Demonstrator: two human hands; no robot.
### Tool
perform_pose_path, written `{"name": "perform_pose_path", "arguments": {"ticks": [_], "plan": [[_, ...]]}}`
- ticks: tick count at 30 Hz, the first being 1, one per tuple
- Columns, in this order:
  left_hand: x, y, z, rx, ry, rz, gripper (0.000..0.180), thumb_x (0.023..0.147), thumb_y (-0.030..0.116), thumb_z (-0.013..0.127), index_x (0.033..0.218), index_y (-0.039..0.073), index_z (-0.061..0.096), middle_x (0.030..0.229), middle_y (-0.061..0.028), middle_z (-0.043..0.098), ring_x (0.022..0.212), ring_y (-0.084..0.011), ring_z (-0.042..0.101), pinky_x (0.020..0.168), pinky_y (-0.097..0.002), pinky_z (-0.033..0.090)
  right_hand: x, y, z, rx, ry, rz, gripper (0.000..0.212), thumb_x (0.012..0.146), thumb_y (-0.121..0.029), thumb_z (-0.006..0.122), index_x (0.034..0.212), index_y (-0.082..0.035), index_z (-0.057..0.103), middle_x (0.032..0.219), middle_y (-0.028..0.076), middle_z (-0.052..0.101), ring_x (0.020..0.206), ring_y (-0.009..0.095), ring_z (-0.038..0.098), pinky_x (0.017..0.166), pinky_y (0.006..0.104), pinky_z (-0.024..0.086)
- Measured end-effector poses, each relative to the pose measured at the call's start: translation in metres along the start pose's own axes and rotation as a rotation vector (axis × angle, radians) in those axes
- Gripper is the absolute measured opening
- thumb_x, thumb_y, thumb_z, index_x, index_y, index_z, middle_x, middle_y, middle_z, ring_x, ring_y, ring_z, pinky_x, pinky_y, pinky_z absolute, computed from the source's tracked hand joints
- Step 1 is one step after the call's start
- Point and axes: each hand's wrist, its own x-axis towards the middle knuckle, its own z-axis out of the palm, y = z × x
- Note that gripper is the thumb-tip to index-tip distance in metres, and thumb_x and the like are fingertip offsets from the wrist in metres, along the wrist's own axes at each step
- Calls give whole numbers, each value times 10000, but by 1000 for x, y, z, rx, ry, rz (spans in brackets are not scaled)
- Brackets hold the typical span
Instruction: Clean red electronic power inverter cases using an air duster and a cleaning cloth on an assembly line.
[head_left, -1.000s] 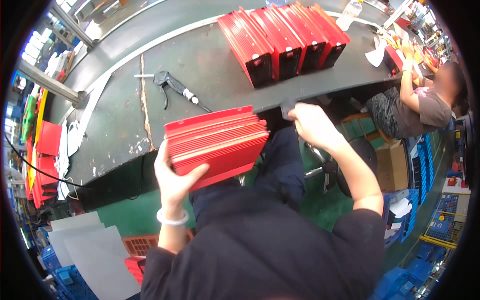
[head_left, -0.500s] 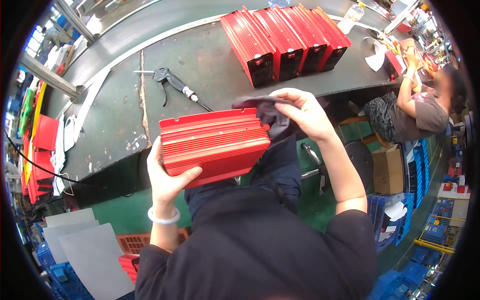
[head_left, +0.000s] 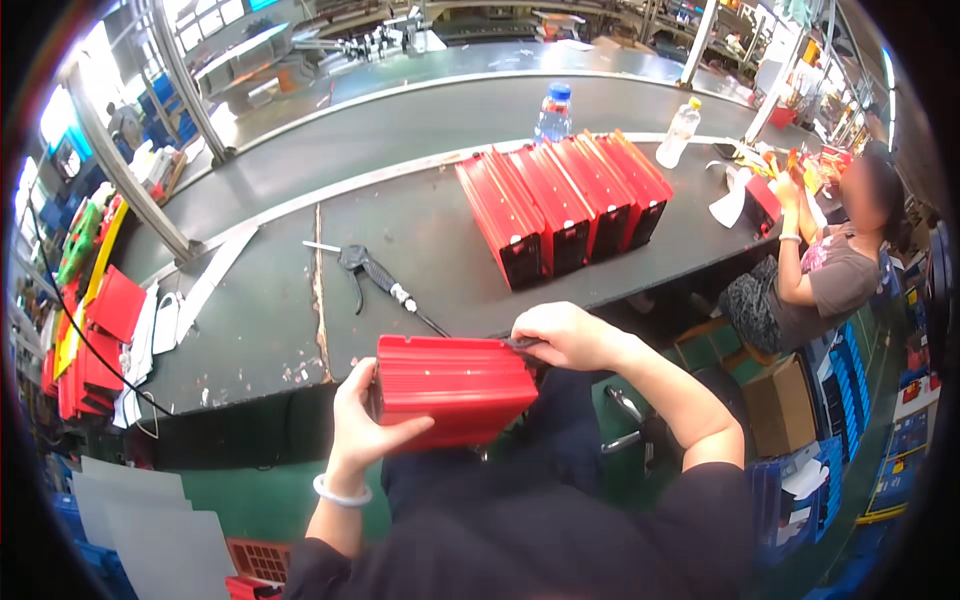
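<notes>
A red ribbed metal case (head_left: 460,392) is held in front of my body, just off the near edge of the workbench (head_left: 260,340). My left hand (head_left: 362,428) grips its left end, thumb along the near side. At the case's upper right corner, my right hand (head_left: 572,338) pinches a dark cloth (head_left: 522,343) against the edge; most of the cloth is hidden. Beyond the case, a black air blow gun (head_left: 372,272) with a hose lies on the bench. Several more red cases (head_left: 508,205) stand side by side farther back, dark end panels facing me.
Behind the row stand a blue-capped bottle (head_left: 553,118) and a yellow-capped bottle (head_left: 680,133). A co-worker (head_left: 825,255) sits at the right with hands on the bench. A cardboard box (head_left: 783,408) is at the lower right. Grey sheets (head_left: 150,530) stand at the lower left.
The view has tilted up, showing more of the far bench. My right hand has brought the cloth from beyond the case's right end onto its upper right edge.
</notes>
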Motion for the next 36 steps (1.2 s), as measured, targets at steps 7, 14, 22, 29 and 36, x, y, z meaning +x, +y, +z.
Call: {"name": "perform_pose_path", "arguments": {"ticks": [7,14,22,29,36], "plan": [[9,1,5,190,-18,98,616,569,98,872,1082,-43,561,967,-80,645,909,-143,623,847,-286,493,6,7,-7,119,-270,125,214,888,-190,550,873,23,555,824,229,595,813,414,571,692,447,445],[12,29,8,227,-83,116,571,563,75,852,1040,-24,555,918,-79,656,863,-144,633,808,-281,500,15,-2,-12,-77,-337,-17,173,774,-163,621,824,3,615,756,209,624,765,406,599,680,472,464],[29,27,4,370,-139,284,623,553,128,867,1072,-21,554,941,-90,652,886,-154,640,823,-293,505,7,-3,-25,13,-302,37,179,730,-114,622,864,4,610,809,197,627,818,393,601,704,457,475],[20,5,-15,176,-67,187,708,524,152,892,1119,-20,547,1007,-76,631,961,-153,614,888,-294,474,4,-20,-23,-148,-163,-13,203,803,-52,599,996,-14,550,880,157,567,881,352,566,782,416,465],[1,-8,-36,65,127,223,795,493,142,914,1170,-12,528,1041,-88,633,1011,-183,624,903,-313,491,-32,-9,-41,-114,213,284,174,804,-11,609,973,29,589,880,171,626,846,338,615,760,345,494]]}}
